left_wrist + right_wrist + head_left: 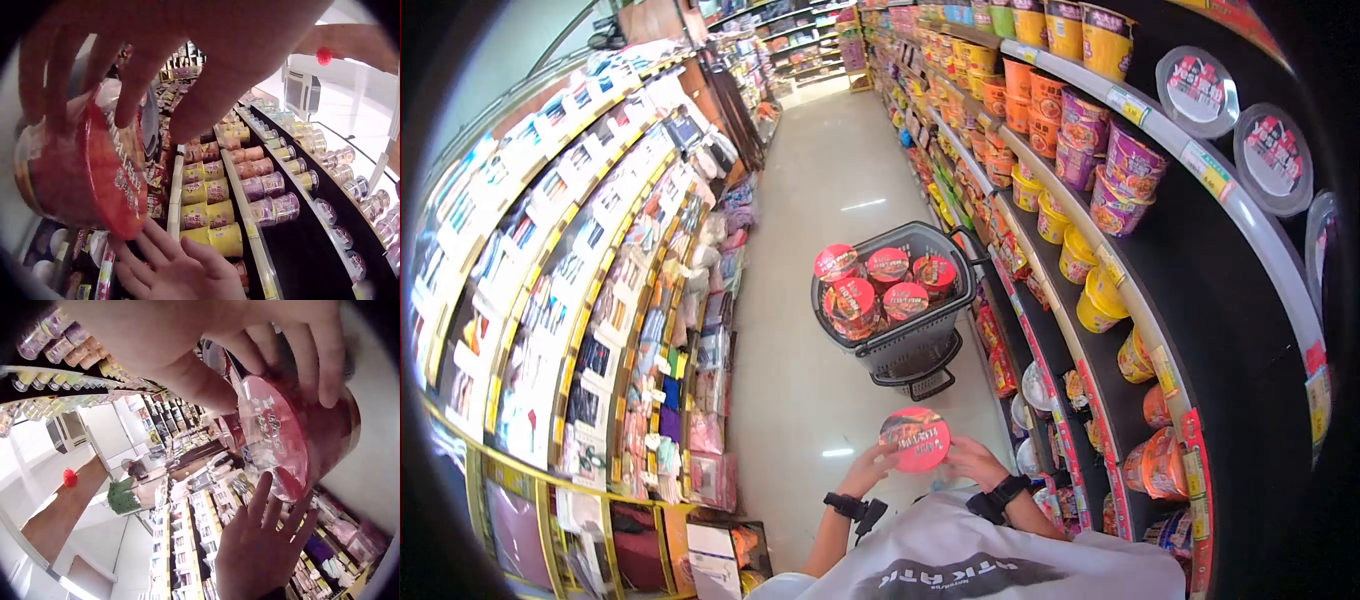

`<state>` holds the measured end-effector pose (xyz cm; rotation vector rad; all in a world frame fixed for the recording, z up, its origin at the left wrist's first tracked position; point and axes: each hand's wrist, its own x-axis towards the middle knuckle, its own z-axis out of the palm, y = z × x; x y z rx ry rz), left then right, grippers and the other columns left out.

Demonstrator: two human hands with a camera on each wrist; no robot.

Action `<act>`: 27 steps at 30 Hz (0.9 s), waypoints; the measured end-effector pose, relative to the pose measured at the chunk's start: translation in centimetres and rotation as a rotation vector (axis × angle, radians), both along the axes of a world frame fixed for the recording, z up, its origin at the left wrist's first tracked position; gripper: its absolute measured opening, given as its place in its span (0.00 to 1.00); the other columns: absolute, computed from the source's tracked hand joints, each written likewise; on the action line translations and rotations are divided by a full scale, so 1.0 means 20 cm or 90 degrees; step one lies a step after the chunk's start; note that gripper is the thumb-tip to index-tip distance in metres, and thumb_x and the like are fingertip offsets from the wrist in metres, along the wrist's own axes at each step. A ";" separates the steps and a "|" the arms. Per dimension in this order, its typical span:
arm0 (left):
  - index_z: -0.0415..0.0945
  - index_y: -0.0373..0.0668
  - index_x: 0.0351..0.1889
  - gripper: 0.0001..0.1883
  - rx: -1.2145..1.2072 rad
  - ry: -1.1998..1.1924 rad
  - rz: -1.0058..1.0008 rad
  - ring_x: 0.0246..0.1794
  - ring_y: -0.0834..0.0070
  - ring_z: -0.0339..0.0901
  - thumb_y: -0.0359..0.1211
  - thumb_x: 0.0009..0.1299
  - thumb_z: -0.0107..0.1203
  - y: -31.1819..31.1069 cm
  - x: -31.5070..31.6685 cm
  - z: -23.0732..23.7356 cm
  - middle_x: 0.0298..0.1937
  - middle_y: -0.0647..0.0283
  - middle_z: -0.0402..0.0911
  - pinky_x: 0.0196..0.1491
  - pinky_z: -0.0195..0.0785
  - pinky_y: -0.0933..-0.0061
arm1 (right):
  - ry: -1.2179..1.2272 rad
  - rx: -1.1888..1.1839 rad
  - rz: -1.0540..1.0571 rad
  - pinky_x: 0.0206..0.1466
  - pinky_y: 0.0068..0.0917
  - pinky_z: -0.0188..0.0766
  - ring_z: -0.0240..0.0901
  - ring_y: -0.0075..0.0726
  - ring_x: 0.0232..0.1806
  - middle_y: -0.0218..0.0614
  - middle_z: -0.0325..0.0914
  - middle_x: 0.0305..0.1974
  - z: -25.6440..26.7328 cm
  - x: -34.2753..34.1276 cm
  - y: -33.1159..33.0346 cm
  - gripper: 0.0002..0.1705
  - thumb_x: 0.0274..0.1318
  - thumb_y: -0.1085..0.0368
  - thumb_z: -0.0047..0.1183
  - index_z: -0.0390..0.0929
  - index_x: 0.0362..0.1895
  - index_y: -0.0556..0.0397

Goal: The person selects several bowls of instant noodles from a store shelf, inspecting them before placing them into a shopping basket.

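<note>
A red instant noodle cup (pixel 915 440) with a clear plastic film over its printed lid is held between both hands, low in front of the body. My left hand (pixel 878 465) holds its left side; in the left wrist view the fingers lie over the cup's wall. My right hand (pixel 975 462) holds the opposite side, with fingers over the wall in the right wrist view. The cup is tilted on its side in both wrist views. Ahead on the floor stands a dark grey shopping basket (pixel 905 350) with several matching red cups (pixel 850 305) in it.
Shelves of yellow cups (pixel 1103 300), orange cups (pixel 1157 465) and purple cups (pixel 1128 180) line the right side. Shelves of packaged textiles (pixel 600 330) run along the left. Between them a pale tiled aisle (pixel 810 180) leads forward.
</note>
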<state>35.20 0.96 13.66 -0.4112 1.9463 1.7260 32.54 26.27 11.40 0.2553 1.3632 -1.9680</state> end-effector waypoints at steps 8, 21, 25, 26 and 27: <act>0.72 0.33 0.55 0.23 0.006 0.111 -0.107 0.52 0.71 0.73 0.38 0.66 0.56 0.10 -0.46 0.00 0.56 0.55 0.71 0.50 0.69 0.73 | 0.038 0.048 -0.123 0.53 0.36 0.71 0.72 0.37 0.54 0.36 0.64 0.61 0.09 -0.25 0.04 0.29 0.59 0.66 0.49 0.60 0.64 0.53; 0.74 0.38 0.54 0.20 0.002 0.183 -0.232 0.45 0.76 0.76 0.36 0.66 0.59 0.14 -1.16 -0.03 0.48 0.61 0.77 0.47 0.70 0.75 | 0.063 0.099 -0.276 0.50 0.35 0.73 0.73 0.36 0.52 0.35 0.65 0.60 0.11 -0.74 0.03 0.31 0.55 0.67 0.54 0.62 0.64 0.52; 0.72 0.32 0.54 0.23 0.052 0.272 -0.191 0.44 0.70 0.77 0.36 0.64 0.59 0.04 -1.48 0.04 0.53 0.56 0.74 0.47 0.71 0.72 | 0.139 0.108 -0.297 0.50 0.33 0.74 0.72 0.34 0.52 0.35 0.66 0.59 0.11 -1.10 -0.07 0.32 0.56 0.68 0.53 0.60 0.66 0.51; 0.71 0.31 0.54 0.23 0.050 0.295 -0.176 0.45 0.70 0.77 0.35 0.64 0.59 0.00 -1.56 0.07 0.53 0.56 0.74 0.47 0.71 0.72 | 0.166 0.104 -0.288 0.49 0.32 0.74 0.71 0.33 0.53 0.34 0.66 0.57 0.13 -1.22 -0.11 0.32 0.56 0.69 0.52 0.60 0.66 0.51; 0.70 0.31 0.55 0.24 0.014 0.339 -0.157 0.45 0.70 0.77 0.35 0.64 0.59 -0.04 -1.64 0.09 0.53 0.56 0.74 0.47 0.71 0.72 | 0.193 0.098 -0.278 0.49 0.31 0.74 0.70 0.32 0.53 0.34 0.67 0.55 0.16 -1.34 -0.16 0.32 0.56 0.70 0.51 0.59 0.66 0.50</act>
